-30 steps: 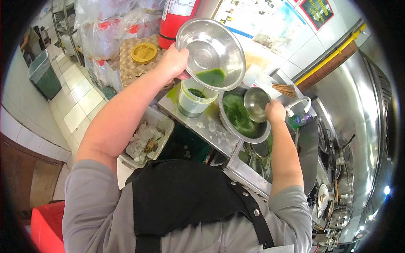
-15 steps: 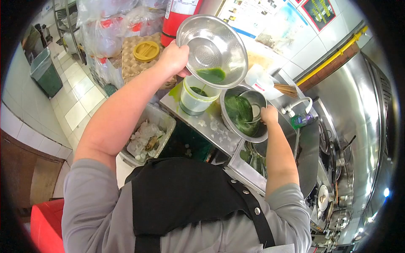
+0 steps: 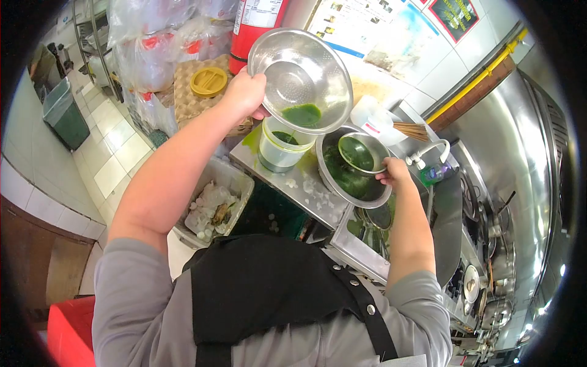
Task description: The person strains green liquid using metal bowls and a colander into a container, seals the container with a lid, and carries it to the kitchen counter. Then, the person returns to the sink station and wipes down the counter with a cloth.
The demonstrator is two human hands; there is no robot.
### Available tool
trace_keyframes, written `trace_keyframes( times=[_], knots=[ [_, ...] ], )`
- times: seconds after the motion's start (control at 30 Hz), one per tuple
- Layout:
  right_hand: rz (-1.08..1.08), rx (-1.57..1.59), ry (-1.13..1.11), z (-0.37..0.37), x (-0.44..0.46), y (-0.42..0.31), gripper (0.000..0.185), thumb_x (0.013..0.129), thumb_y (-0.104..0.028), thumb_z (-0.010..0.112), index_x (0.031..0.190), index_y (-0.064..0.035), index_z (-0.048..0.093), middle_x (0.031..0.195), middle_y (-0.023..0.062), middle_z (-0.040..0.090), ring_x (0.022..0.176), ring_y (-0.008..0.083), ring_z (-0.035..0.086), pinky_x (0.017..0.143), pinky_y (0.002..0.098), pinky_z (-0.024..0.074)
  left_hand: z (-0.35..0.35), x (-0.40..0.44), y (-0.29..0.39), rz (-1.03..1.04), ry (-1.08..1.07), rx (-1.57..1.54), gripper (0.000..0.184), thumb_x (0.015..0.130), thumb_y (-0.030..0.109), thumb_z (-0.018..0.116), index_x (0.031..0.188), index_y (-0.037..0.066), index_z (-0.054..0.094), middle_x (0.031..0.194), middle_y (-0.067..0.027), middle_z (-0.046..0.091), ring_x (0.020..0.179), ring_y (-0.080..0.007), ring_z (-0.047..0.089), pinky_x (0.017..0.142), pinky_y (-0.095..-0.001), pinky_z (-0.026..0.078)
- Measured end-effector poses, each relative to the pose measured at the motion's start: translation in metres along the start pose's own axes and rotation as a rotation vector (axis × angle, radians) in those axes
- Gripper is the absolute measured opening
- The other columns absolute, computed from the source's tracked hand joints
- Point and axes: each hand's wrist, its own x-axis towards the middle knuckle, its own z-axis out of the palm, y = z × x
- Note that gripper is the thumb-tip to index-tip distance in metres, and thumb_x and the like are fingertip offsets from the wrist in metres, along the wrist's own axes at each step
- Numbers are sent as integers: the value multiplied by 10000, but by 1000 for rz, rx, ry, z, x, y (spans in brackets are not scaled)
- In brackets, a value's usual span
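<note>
Left hand [image 3: 247, 95] grips a tilted strainer [image 3: 310, 76], tub [image 3: 280, 154] below it; right hand [image 3: 396, 172] clamps a small bowl [image 3: 356, 153], basin [image 3: 376, 197] alongside.

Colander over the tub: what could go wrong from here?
The colander is tilted, with green liquid pooled toward its lower rim, and only the left hand grips its side; a further tip could spill past the tub onto the counter.

The right hand holds a small bowl of green liquid above the large bowl; it might slop or drip if moved across quickly.
</note>
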Motion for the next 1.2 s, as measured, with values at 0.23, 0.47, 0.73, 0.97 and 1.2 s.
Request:
trace_keyframes(
  times=[0.23,0.47,0.73,0.97,1.2],
  knots=[
    [-90,45,24,-30,-21,-23,219,847,-139,499,1005,-2,561,728,109,619,498,220,627,401,336,459,-2,4,-3,-7,-25,18,427,914,199,372,1288,0,421,913,-178,662,563,-222,672,415,-307,536],
    [-174,52,89,-63,-43,-63,199,862,-151,480,992,-10,534,705,106,617,482,192,607,381,320,454,-1,-1,-1,-8,-57,14,428,917,209,365,1294,16,421,931,-182,664,597,-236,685,456,-322,554],
    [-311,96,43,-74,-59,-125,240,859,-170,505,989,30,531,709,133,614,490,190,594,431,304,480,-1,-1,-2,-32,-88,19,418,917,217,359,1278,20,436,889,-172,672,607,-238,687,488,-336,558],
    [-366,128,36,-27,-88,-168,238,875,-139,506,1021,49,518,712,137,592,492,204,608,384,301,482,1,-6,0,-51,-75,9,420,901,210,355,1253,5,456,845,-175,673,586,-233,678,482,-332,550],
    [-434,19,-111,15,-85,-187,235,860,-145,524,1018,28,548,777,143,601,516,205,626,392,291,483,2,-10,4,-74,-72,12,407,898,211,356,1215,-16,472,828,-188,668,581,-238,676,472,-328,548]
  ],
)
